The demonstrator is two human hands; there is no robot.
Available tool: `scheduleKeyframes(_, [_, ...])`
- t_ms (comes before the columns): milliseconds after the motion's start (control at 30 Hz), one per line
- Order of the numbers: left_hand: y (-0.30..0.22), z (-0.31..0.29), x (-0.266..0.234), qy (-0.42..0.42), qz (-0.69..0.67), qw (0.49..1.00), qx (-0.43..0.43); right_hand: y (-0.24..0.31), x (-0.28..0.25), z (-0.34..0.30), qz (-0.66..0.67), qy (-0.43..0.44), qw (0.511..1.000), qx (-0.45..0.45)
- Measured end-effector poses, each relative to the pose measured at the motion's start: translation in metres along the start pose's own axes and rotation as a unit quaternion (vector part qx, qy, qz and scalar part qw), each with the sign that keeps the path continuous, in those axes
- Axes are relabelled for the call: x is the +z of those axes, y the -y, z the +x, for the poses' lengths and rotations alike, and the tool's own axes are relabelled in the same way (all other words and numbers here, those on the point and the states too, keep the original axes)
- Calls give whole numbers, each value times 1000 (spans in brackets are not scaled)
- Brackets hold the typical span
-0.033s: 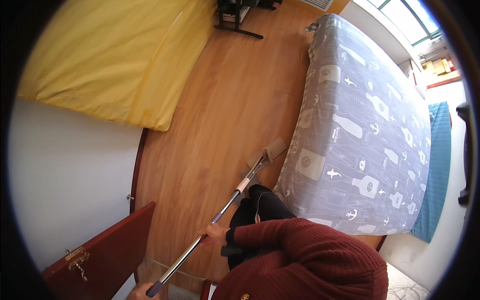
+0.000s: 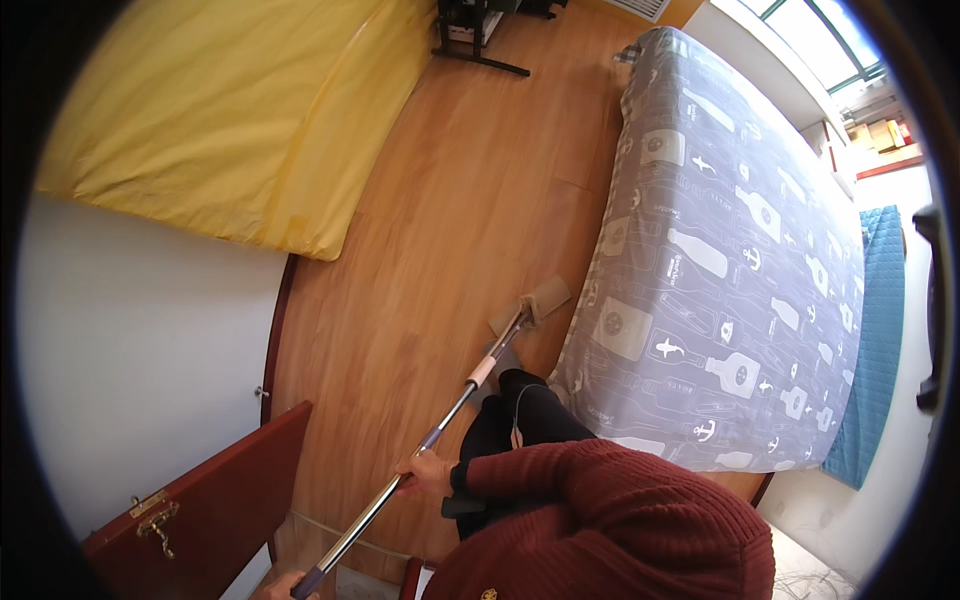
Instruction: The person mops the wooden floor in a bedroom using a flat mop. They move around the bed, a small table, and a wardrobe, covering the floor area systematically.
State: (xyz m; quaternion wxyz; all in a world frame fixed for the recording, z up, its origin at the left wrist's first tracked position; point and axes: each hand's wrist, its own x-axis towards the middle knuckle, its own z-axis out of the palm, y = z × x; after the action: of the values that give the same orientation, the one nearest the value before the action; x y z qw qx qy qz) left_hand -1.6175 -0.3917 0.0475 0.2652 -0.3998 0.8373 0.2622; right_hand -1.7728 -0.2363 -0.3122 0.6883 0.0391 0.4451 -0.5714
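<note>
A flat mop with a long silvery pole slants across the view, from the lower left up to its beige rectangular head. The head lies on the wood floor, close to the hanging edge of a grey bed cover. My right hand, at the end of a dark red sleeve, is closed round the middle of the pole. Lower down at the picture's edge, my left hand grips the dark handle end and is partly cut off. My feet and dark trousers stand just behind the mop head.
On the right is a bed with a patterned grey cover; a blue quilted panel hangs beyond it. A yellow-covered bed fills the upper left. An open dark red door juts in at lower left. Black furniture legs stand at the far end.
The mop head and pole sit very slightly further left, and the view has shifted a little. Both hands keep their grip.
</note>
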Motion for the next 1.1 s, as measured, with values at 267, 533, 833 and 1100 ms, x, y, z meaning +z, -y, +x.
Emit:
scheduleKeyframes(267, [-32,50,56,169,-203,960,-89,0,-98,1,-465,-8,849,-252])
scheduleKeyframes(533, [-146,189,184,197,-440,876,-13,127,-272,7,14,-307,938,-160])
scheduleKeyframes(833, [-189,202,268,258,-614,746,-23,156,-318,17,41,-350,933,-68])
scheduleKeyframes(1100, [24,63,260,210,-627,745,-91,-16,-146,64,3,-249,967,52])
